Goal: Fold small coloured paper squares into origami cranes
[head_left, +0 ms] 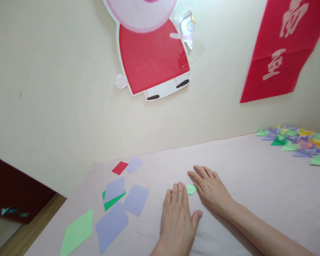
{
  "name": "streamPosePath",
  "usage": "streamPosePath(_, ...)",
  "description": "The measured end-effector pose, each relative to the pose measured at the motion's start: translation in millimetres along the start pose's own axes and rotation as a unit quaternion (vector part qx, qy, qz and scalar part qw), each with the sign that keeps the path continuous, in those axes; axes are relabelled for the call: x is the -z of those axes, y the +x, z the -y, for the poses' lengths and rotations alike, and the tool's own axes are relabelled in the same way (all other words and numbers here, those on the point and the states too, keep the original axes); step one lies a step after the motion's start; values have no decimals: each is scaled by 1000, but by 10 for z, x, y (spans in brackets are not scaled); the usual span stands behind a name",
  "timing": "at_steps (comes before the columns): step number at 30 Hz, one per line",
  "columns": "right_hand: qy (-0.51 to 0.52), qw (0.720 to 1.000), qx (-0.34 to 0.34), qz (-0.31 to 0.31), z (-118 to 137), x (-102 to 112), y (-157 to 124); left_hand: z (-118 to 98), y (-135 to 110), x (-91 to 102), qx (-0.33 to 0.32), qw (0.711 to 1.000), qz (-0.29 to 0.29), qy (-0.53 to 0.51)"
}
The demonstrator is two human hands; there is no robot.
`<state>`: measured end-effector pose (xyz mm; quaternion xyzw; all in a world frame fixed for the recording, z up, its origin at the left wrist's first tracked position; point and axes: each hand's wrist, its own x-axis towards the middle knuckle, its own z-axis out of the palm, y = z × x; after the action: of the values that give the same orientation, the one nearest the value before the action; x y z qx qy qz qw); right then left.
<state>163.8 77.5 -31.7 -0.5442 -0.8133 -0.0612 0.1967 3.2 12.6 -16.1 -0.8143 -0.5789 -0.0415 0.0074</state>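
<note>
A small piece of folded light green paper (191, 189) lies on the pale pink sheet between my two hands. My left hand (176, 215) rests flat, palm down, its fingers stretched forward and its thumb out to the side. Its index finger is at the paper's left edge. From the right, my right hand (212, 190) lies palm down with fingers extended to the left. The side of this hand covers the paper's right edge. Whether a fingertip presses under the palm is hidden.
On the left lie purple sheets (136, 200), a light green sheet (78, 229), a dark green sheet (114, 202) and a small red one (120, 168). Several folded paper pieces (290, 145) crowd the far right. Behind the pink surface (160, 161) rises a wall (56, 89) with a cartoon sticker (152, 57).
</note>
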Motion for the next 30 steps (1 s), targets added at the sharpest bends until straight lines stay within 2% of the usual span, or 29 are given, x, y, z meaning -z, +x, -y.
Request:
streamPosePath(4, 1, 1000, 0, 9, -2, -3, 1, -18, 14, 155, -52, 996, 49, -53)
streamPosePath(7, 0, 1000, -2, 15, -10, -9, 0, -9, 0, 231, -42, 993, 84, -72)
streamPosePath(10, 4, 1000, -1, 20, -17, -9, 3, 17, -40, 229, -28, 992, 97, -77)
streamPosePath(17, 23, 1000, 1, 4, -16, 17, 11, 10, -80, 158, -6, 995, 85, -55)
streamPosePath(21, 27, 1000, -6, -14, 80, 15, 27, -8, -74, 142, -9, 997, 63, -53)
streamPosePath(24, 12, 1000, -2, -6, 140, -4, 29, -12, -87, 137, -1, 997, 45, -58)
streamPosePath(30, -18, 1000, -10, 11, -19, -14, -28, -12, -131, 113, 15, 998, 33, -49)
